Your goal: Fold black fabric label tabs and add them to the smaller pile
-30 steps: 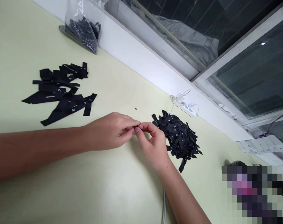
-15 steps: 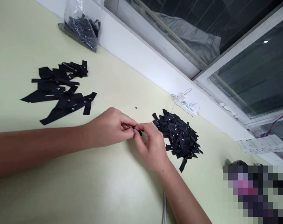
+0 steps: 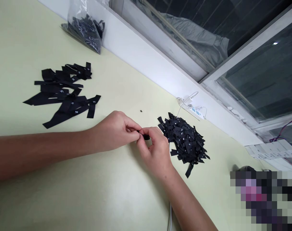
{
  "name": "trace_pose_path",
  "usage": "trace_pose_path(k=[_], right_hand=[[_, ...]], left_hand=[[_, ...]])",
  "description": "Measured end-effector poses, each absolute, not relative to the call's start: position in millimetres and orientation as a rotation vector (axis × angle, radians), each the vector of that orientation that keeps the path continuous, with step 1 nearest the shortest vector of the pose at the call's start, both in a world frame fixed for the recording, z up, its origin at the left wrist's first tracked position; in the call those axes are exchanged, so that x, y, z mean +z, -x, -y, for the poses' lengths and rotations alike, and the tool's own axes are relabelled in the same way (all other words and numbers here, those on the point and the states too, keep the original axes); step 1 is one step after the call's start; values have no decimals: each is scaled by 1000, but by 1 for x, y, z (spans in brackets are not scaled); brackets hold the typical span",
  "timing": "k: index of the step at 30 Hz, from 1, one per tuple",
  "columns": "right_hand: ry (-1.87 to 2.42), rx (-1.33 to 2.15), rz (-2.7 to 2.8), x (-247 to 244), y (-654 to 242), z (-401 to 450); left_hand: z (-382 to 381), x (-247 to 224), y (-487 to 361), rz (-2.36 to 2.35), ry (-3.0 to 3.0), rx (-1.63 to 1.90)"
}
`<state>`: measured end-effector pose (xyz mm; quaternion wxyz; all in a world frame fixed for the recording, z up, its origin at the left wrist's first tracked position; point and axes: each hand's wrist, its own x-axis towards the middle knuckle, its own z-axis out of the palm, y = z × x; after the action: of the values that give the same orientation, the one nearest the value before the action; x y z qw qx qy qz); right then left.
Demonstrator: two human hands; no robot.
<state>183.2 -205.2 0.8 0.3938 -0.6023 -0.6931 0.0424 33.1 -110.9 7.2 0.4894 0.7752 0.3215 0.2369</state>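
With left hand [image 3: 115, 131] and right hand [image 3: 156, 152], fingers [image 3: 133, 124] narrow, we pinch a black strip [image 3: 146, 137] above the worktop [image 3: 93, 189], near the strip heap [image 3: 186, 139]. We seem to be working this piece; the next move likely calls for a steady pinch.

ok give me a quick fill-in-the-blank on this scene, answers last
The left hand and right hand pinch a ____ strip between them.
The dense heap lies nearer the ____ hand.
In the picture, the spread-out strips lie to the ____ of that heap.
The bag is made of clear ____.

black; right; left; plastic
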Motion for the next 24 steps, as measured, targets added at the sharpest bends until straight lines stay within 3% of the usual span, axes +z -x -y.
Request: trace_pose_path(k=[16,24], right_hand=[[1579,150,1671,-1,-182,203],[1662,479,1469,-1,-190,202]], left_hand=[[109,2,-37,-763,-1758,610],[101,-3,-34,-676,-1981,653]])
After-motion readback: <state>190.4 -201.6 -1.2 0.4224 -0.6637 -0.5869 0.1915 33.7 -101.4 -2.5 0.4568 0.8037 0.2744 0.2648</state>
